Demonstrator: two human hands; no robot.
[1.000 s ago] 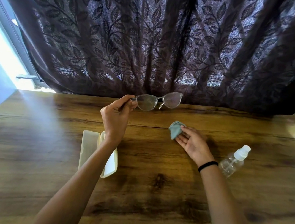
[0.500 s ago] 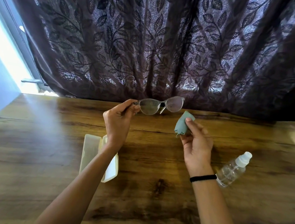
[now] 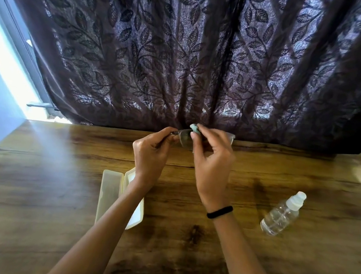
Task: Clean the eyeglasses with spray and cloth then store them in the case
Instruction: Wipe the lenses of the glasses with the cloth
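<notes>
Eyeglasses held above the wooden table, the left hand pinching the frame's left end while the right hand pinches a soft cloth around one lens. Light and likely fragile, they seem safest gripped by the rim. The open case and spray bottle lie on the table.

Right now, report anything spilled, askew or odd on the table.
Nothing clearly wrong. The bottle looks tipped toward the right, though the wide lens may cause that; no spill shows around it. The case lies open under the left forearm. The left hand holds the glasses; the right hand presses the cloth on them.
</notes>
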